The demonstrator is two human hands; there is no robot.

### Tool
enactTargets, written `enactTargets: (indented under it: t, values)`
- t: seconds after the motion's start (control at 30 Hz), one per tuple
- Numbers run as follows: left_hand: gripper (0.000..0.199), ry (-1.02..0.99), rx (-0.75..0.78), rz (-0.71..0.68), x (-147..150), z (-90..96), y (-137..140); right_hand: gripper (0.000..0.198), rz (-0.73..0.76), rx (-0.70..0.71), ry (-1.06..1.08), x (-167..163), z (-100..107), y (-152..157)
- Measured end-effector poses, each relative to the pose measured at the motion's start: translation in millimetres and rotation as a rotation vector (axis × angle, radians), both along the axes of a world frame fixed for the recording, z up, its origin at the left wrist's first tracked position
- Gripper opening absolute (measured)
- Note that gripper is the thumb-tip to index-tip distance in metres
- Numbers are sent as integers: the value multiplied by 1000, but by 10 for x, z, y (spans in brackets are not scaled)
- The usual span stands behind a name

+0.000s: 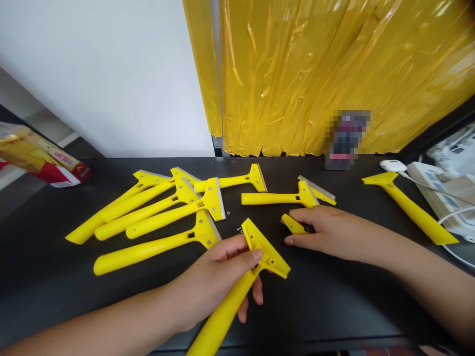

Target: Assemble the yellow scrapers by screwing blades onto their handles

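L hand (pixel 222 272): fingers gripping yellow scraper (pixel 235 294) nr its head, over bench (pixel 315 306)
R hand (pixel 322 230): fingers pinching sm. yellow piece (pixel 293 225), nr scraper head
Other scrapers (pixel 165 217): lying on bench, several overlapping

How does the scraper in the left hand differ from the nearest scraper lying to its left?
The lying scraper has a metal blade along its head; the held scraper shows none. The lying scraper rests on the table, its handle pointing left; the held scraper is gripped in the left hand, its handle running toward the near edge. Both are yellow with flared heads.
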State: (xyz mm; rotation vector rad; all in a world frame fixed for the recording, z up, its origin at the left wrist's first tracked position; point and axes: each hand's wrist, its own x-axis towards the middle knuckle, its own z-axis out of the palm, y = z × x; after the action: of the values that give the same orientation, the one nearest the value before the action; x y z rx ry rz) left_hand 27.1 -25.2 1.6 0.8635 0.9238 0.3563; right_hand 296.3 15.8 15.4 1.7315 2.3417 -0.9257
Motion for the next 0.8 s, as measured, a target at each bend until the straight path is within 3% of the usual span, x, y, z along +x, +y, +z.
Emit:
enactTargets:
  t: [0.2,0.37,0.57,0.7,0.8]
  values:
    - [34,15,-1,-12,7,0,12,49,-83,-30,30,-7,6,10]
    - [33,23,2,-20,3,3,10,28,14,-41,170,17,10,7]
    - [36,16,6,-33,1,-27,29,19,47,-59,116,14,44,-46]
    - [40,-11,8,-37,-4,-49,32,27,76,32,26,-50,46,-142]
    - [38,-11,4,-26,-1,-27,30,22,109,94,21,-94,37,-180]
